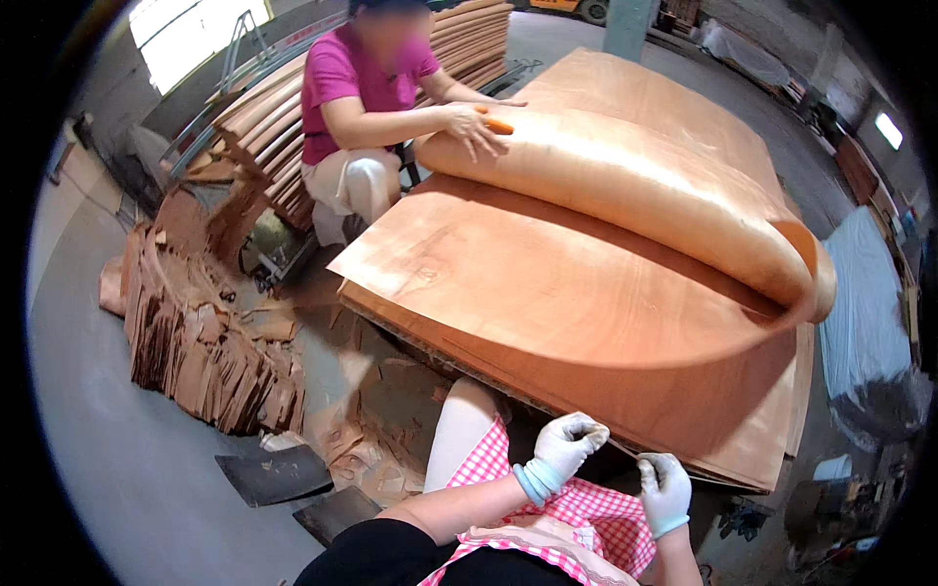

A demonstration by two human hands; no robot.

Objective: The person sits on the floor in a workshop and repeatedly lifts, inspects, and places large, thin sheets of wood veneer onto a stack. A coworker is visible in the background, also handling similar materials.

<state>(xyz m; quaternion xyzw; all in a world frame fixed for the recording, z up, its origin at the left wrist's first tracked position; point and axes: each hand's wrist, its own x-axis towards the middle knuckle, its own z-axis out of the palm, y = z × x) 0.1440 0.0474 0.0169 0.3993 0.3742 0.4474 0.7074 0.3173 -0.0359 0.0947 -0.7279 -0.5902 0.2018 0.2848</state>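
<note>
My left hand (570, 447), in a white work glove with a pale blue cuff, is closed in a pinch above my lap. Just to its right, my right hand (666, 491) in a matching glove is pinched too. A thin pale strip (623, 450) spans the gap between them; what it is made of is too small to tell. Both hands are by the near edge of a stack of large reddish-brown wood veneer sheets (625, 415). On top, one veneer sheet (625, 200) curls over into a long roll, its right end bowed toward me.
Across the stack at left, a co-worker in a purple shirt rests both hands (476, 127) on the curled sheet. Broken veneer scraps (210, 352) are piled on the left floor, near dark flat pieces (274, 474). A covered pale blue stack (865, 313) stands at right.
</note>
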